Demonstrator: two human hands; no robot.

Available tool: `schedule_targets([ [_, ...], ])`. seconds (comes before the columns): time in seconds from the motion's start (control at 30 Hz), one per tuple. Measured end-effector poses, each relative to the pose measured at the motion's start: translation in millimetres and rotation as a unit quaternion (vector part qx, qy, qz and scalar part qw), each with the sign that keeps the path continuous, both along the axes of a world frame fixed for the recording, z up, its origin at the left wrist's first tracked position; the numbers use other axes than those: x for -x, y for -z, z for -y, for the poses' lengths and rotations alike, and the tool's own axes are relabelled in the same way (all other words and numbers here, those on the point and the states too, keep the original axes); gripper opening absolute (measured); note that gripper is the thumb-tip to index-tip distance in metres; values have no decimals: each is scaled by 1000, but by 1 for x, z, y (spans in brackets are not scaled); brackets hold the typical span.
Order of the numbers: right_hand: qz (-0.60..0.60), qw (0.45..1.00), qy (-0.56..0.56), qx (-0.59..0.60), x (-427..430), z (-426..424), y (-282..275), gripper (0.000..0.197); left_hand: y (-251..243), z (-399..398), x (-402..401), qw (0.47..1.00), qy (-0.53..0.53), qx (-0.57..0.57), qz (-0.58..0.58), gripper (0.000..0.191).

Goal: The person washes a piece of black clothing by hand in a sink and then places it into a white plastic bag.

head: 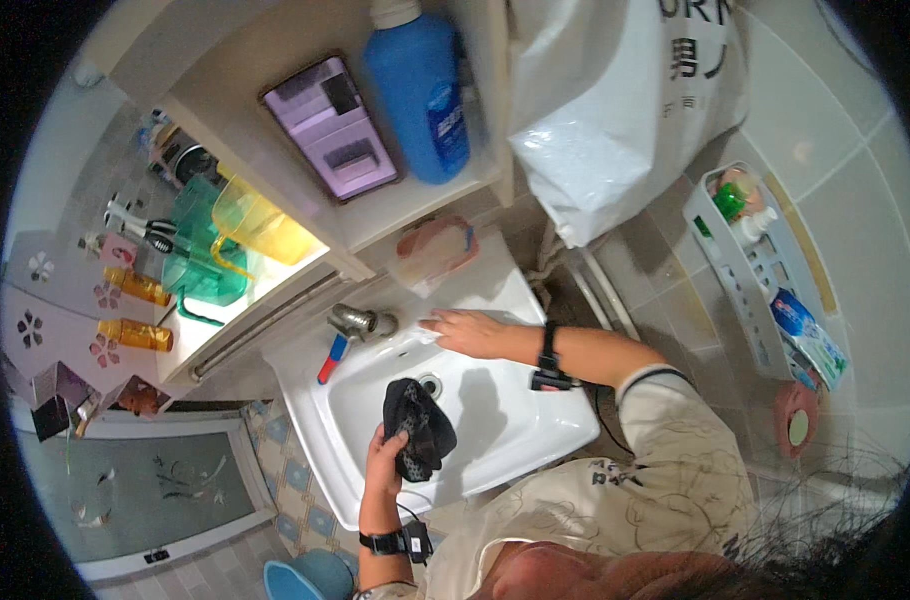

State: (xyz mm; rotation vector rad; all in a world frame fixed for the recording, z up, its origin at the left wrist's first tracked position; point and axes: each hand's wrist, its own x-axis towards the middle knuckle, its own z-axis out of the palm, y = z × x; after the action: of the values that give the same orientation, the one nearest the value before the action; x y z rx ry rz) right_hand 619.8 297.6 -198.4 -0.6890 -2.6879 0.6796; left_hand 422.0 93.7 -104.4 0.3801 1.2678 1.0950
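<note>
My left hand [386, 461] grips a dark, wet-looking cloth item [419, 431] with pale flecks, over the near left part of the white washbasin [500, 450]. My right hand [470, 334] is at the basin's back ledge, right of the metal faucet [361, 321], whose lever has a red and blue handle cover. A small white piece [428, 331] shows at its fingertips; whether the fingers grip it is unclear. Beyond that hand lies a pink soap dish [436, 247], partly under clear plastic. Both wrists wear black straps with small devices. The drain [429, 385] shows beside the cloth.
Above the basin, a shelf [425, 214] bears a blue bottle [425, 97] and a purple case [333, 127]. Yellow [264, 221] and green cups stand on the lit ledge at left. A white bag [612, 127] hangs at upper right, near a wall caddy [747, 277]. A blue bucket [309, 577] stands below.
</note>
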Motion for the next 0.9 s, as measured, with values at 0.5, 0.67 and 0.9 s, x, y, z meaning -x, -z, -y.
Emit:
schedule_targets([
  [0.5, 219, 926, -6, -307, -46, -28, 36, 42, 17, 85, 35, 991, -128, 28, -19, 35],
  [0.67, 284, 941, -65, -175, -87, 27, 13, 39, 19, 92, 45, 993, -119, 21, -1, 29],
  [0.9, 320, 928, -146, 123, -86, 147, 7, 23, 2, 116, 66, 990, -125, -67, -8, 37],
])
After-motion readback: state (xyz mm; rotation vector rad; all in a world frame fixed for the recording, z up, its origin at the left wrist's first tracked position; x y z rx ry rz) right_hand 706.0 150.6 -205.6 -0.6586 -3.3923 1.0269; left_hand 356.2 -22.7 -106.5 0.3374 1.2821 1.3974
